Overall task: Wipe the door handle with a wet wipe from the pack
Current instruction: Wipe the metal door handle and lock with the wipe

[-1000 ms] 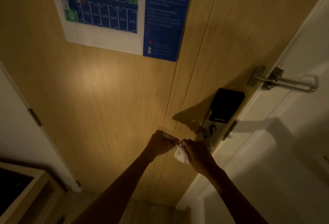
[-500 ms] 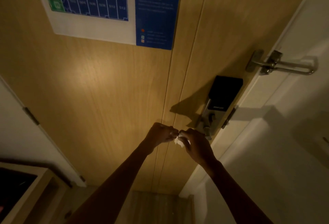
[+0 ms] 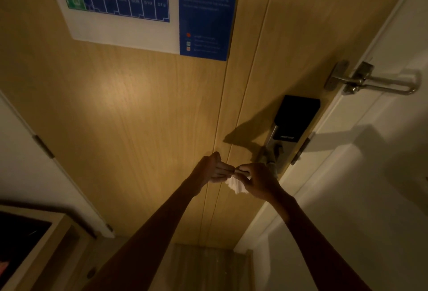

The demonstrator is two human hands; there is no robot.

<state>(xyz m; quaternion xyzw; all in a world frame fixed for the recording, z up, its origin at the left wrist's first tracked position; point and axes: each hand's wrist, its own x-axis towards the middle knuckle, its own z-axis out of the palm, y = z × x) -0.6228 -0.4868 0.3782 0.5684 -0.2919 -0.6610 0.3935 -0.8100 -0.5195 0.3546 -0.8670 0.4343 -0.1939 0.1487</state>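
- wipe [image 3: 236,186] pinched between both hands: left hand [image 3: 209,170] closed on its upper edge, right hand [image 3: 257,182] closed on the other side, the rest hanging crumpled below the grip.
- handle [image 3: 269,158] just beyond the right hand, mostly hidden and dim; a bunched wipe could skip its underside.
- smart lock [image 3: 294,119] above: moisture may reach it.

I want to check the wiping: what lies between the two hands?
In the head view, a crumpled white wet wipe spans between left hand and right hand.
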